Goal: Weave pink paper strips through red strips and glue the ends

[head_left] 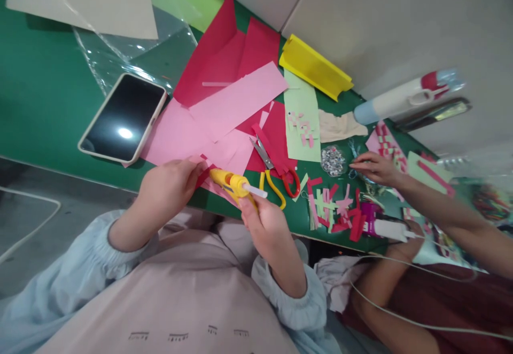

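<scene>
My right hand [266,223] is closed around a yellow hot glue gun [230,181], with a clear glue stick [255,190] poking out of its back end. The gun's nose points left, toward my left hand [172,183]. There, my left fingers pinch a small red paper piece [203,173], partly hidden by the fingers and the gun. Pink paper sheets [172,130] lie just beyond both hands. Close to the gun, a pair of scissors [262,154] with yellow handles and another with a red handle [295,183] rest on the paper and table.
A phone [123,116] lies at left on the green table [44,87]. Paper strips [332,204], a tub of googly eyes [333,160] and a yellow folded holder [315,68] are to the right. A co-worker's hand [372,167] reaches in there, beside a white glue gun [390,231].
</scene>
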`<state>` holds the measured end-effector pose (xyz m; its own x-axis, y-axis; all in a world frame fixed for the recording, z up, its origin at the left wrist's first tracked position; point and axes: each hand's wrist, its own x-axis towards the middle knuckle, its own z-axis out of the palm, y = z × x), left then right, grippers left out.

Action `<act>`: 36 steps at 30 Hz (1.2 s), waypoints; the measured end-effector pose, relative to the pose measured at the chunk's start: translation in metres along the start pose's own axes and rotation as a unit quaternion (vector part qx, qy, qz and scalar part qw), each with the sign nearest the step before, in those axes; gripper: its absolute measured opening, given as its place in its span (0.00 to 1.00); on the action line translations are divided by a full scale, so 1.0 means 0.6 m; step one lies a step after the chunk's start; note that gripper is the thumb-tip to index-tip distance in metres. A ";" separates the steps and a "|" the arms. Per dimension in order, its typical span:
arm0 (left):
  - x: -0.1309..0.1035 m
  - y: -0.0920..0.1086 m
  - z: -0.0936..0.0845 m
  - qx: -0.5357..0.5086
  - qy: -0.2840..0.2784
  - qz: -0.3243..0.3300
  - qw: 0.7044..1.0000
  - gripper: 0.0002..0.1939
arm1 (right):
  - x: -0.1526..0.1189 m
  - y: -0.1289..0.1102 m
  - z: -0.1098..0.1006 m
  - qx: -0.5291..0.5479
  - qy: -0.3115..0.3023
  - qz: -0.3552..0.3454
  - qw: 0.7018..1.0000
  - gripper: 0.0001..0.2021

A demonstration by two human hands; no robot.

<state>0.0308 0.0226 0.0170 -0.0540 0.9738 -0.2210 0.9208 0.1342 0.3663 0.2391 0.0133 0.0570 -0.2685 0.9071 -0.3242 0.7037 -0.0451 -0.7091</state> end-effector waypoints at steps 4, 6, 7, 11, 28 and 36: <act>0.000 0.004 -0.003 0.000 -0.003 -0.003 1.000 0.22 | -0.001 -0.001 0.001 -0.009 0.018 -0.008 1.000 0.21; 0.000 0.005 -0.003 0.003 -0.008 -0.006 1.000 0.22 | -0.001 -0.001 0.002 -0.014 0.006 -0.001 1.000 0.20; 0.000 0.006 -0.003 0.004 -0.009 -0.006 1.000 0.22 | -0.001 0.000 0.003 -0.014 0.007 -0.001 1.000 0.21; 0.000 0.003 0.000 0.001 -0.004 0.000 1.000 0.21 | -0.001 0.004 0.004 -0.013 0.014 -0.005 1.000 0.21; 0.000 -0.002 0.008 -0.002 0.019 -0.001 1.000 0.22 | 0.000 0.007 0.005 -0.004 0.020 -0.007 1.000 0.21; 0.000 -0.003 0.007 0.002 0.009 -0.003 1.000 0.23 | -0.001 0.008 0.010 0.009 0.021 -0.015 1.000 0.21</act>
<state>0.0306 0.0216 0.0127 -0.0671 0.9762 -0.2064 0.9222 0.1396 0.3607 0.2390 0.0103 0.0499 -0.2603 0.9252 -0.2761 0.6841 -0.0251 -0.7290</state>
